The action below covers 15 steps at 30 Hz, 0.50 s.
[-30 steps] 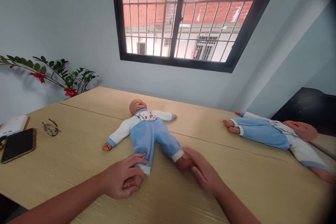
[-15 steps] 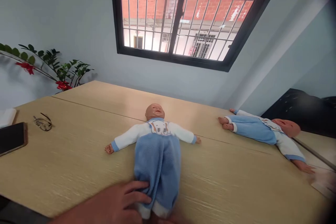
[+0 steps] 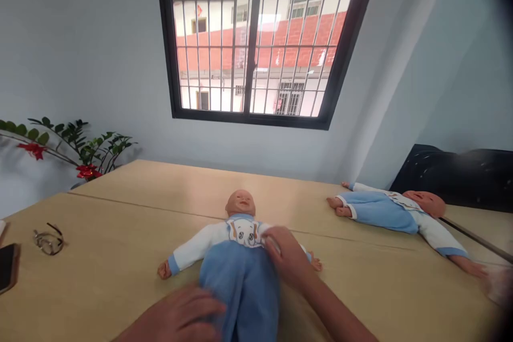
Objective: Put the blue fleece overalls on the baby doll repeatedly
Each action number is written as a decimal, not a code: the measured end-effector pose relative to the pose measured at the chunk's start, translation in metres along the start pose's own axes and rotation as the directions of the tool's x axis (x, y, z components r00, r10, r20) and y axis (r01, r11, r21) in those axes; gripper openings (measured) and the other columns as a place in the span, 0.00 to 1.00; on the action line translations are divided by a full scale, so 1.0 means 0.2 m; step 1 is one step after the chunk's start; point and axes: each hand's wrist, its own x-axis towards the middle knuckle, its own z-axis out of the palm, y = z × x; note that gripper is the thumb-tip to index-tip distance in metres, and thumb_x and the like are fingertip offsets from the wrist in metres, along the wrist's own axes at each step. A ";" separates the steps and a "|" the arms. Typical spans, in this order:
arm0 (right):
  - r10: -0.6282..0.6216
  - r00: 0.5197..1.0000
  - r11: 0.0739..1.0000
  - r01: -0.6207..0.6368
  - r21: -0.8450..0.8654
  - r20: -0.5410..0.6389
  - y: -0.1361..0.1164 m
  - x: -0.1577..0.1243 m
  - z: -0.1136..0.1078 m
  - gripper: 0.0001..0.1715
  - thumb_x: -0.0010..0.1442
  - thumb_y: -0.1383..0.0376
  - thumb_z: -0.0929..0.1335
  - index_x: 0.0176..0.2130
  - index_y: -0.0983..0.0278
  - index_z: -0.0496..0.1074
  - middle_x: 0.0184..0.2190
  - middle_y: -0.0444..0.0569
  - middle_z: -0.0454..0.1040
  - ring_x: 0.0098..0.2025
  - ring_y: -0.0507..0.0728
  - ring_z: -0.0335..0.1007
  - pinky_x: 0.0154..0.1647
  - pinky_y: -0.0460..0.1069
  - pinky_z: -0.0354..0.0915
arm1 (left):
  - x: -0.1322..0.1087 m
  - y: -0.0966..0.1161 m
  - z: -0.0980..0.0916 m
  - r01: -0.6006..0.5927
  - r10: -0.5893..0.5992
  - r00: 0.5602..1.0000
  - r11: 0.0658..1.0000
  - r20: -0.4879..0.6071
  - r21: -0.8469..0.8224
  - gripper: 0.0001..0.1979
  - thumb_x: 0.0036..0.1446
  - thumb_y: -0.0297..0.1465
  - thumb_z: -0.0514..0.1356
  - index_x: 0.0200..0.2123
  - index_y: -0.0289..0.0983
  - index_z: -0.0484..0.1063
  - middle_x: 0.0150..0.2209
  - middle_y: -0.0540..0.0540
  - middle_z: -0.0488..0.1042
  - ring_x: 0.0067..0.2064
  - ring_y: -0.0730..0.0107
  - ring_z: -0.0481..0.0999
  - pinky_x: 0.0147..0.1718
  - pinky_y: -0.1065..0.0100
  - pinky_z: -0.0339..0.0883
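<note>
A baby doll (image 3: 240, 272) lies on its back in front of me, head toward the window. It wears a white top with an animal face on the chest and blue trousers; its feet are outside the view. My right hand (image 3: 286, 254) reaches across it, fingers drawn together on the white sleeve at the shoulder, beside the animal face. My left hand (image 3: 188, 312), slightly blurred, has its fingers stretched out apart at the side of the blue trouser leg.
A second baby doll (image 3: 380, 211) in like clothes lies sideways at the right. Glasses (image 3: 50, 240) and a phone (image 3: 8, 267) rest on the wooden table (image 3: 120, 224) at the left. Beyond are a plant (image 3: 92, 149), a black chair (image 3: 460, 176) and a barred window (image 3: 252, 48).
My right hand has come up from the bottom edge to the doll's shoulder. The left hand stays near the trousers. My view has tilted up, so things sit lower.
</note>
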 end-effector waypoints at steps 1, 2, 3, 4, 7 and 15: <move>0.159 0.986 0.987 -0.159 -0.004 0.048 0.06 0.12 -0.01 0.22 0.71 0.59 0.60 0.56 0.65 0.73 0.58 0.61 0.74 0.63 0.64 0.66 0.68 0.61 0.58 | 0.11 -0.01 -0.03 -0.019 0.020 1.000 0.999 -0.022 0.033 0.23 0.66 0.32 0.60 0.63 0.51 0.66 0.66 0.47 0.71 0.64 0.57 0.72 0.65 0.58 0.66; 0.222 0.973 0.975 -0.222 -0.008 0.071 0.11 0.21 -0.02 0.25 0.69 0.61 0.61 0.58 0.68 0.72 0.61 0.64 0.72 0.65 0.65 0.64 0.69 0.62 0.55 | 0.23 -0.02 -0.05 0.006 -0.003 0.999 0.999 -0.048 0.051 0.22 0.64 0.32 0.61 0.61 0.48 0.67 0.66 0.45 0.70 0.64 0.56 0.71 0.66 0.56 0.64; 0.248 0.962 0.968 -0.249 -0.003 0.110 0.15 0.29 -0.02 0.25 0.66 0.62 0.62 0.57 0.70 0.74 0.60 0.65 0.73 0.63 0.66 0.67 0.67 0.62 0.57 | 0.35 -0.03 -0.06 0.049 -0.045 0.997 0.997 -0.068 0.058 0.20 0.64 0.32 0.61 0.58 0.47 0.68 0.65 0.45 0.71 0.63 0.56 0.71 0.66 0.55 0.63; 0.255 0.953 0.966 -0.259 0.008 0.161 0.17 0.34 -0.02 0.24 0.65 0.62 0.62 0.54 0.71 0.75 0.57 0.65 0.76 0.60 0.66 0.71 0.64 0.60 0.61 | 0.48 -0.06 -0.06 0.096 -0.092 0.993 0.994 -0.076 0.055 0.17 0.64 0.34 0.61 0.55 0.47 0.70 0.63 0.46 0.72 0.62 0.56 0.71 0.65 0.56 0.64; 0.154 0.951 0.979 -0.184 0.089 0.267 0.21 0.39 -0.02 0.22 0.64 0.61 0.62 0.48 0.68 0.79 0.50 0.59 0.81 0.53 0.63 0.75 0.59 0.57 0.66 | 0.85 -0.17 -0.03 0.230 -0.228 0.971 0.973 -0.077 0.012 0.14 0.64 0.35 0.59 0.52 0.45 0.72 0.62 0.44 0.71 0.62 0.55 0.70 0.63 0.56 0.64; 0.204 0.883 0.747 -0.420 0.515 0.423 0.31 0.26 -0.05 0.18 0.57 0.52 0.68 0.39 0.62 0.76 0.38 0.50 0.80 0.44 0.62 0.76 0.48 0.54 0.69 | 1.27 -0.49 0.08 0.317 -0.320 0.911 0.947 0.262 0.053 0.28 0.55 0.25 0.59 0.60 0.40 0.70 0.57 0.39 0.78 0.56 0.53 0.78 0.52 0.58 0.72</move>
